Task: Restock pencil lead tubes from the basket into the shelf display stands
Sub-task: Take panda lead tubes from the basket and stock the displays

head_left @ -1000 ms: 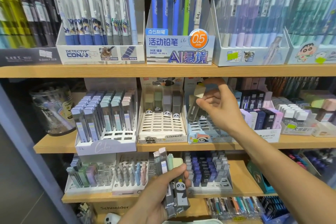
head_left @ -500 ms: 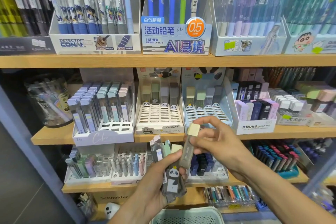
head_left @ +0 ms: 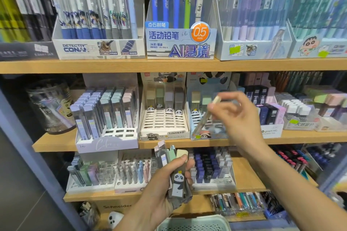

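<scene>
The right hand (head_left: 238,116) pinches one slim, flat-sided clear lead tube (head_left: 205,118) with a cream cap, its fingers (head_left: 228,97) curled round the upper end; the tube tilts, blurred, in front of the pale blue slotted stand (head_left: 197,131) on the middle wooden shelf (head_left: 56,142). Two capped tubes stand in that stand's back row. The left hand (head_left: 165,189) grips a fanned bundle of tubes (head_left: 176,172), glossy plastic with pastel caps and a panda label, below the shelf's front edge. Beside it, the white slotted stand (head_left: 165,124) holds four tubes at the back, its front slots open. A mint mesh basket (head_left: 193,223) sits at the bottom edge.
</scene>
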Demonstrator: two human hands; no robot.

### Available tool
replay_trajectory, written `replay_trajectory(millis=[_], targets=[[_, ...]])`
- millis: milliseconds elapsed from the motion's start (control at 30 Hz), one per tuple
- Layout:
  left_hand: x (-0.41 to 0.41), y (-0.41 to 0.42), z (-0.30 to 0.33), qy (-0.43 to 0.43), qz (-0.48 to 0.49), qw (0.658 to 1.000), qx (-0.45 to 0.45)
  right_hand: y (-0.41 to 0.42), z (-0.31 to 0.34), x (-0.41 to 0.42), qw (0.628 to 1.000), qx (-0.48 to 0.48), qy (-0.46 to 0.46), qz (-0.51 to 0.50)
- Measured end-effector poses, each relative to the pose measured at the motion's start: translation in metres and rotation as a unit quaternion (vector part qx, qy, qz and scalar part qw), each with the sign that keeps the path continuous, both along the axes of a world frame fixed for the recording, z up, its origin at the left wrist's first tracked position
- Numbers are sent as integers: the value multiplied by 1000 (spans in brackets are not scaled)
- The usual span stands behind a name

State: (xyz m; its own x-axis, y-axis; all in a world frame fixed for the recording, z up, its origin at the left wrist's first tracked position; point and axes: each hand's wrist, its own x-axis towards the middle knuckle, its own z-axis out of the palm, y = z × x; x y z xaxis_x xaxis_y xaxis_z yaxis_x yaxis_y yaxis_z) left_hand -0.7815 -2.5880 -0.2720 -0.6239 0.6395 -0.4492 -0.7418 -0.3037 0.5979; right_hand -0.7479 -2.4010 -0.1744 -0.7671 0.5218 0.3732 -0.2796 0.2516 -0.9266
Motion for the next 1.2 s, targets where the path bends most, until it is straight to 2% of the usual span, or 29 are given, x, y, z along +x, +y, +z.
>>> replay_trajectory(millis=[67, 200, 433, 633, 867, 967, 1200], targets=[[5, -3, 1, 0, -4, 1000, 4, 8, 9, -21, 992, 83, 49, -83], [4, 3, 3, -7, 1, 1000, -3, 5, 5, -61, 965, 193, 60, -167], [-5, 7, -1, 5, -7, 1000, -16, 3, -17, -87, 920, 335, 70, -190], [6, 3, 9, 1, 10, 1000, 3, -3, -15, -84, 898, 387, 98, -186], [3, 0, 10, 2, 8, 1000, 8, -5, -15, -78, 902, 379, 98, -181], [0, 2, 8, 3, 15, 1000, 6, -4, -18, -77, 891, 404, 96, -184], [3, -4, 12, 26, 9, 1000, 12, 13, -25, -75, 864, 469, 14, -183]])
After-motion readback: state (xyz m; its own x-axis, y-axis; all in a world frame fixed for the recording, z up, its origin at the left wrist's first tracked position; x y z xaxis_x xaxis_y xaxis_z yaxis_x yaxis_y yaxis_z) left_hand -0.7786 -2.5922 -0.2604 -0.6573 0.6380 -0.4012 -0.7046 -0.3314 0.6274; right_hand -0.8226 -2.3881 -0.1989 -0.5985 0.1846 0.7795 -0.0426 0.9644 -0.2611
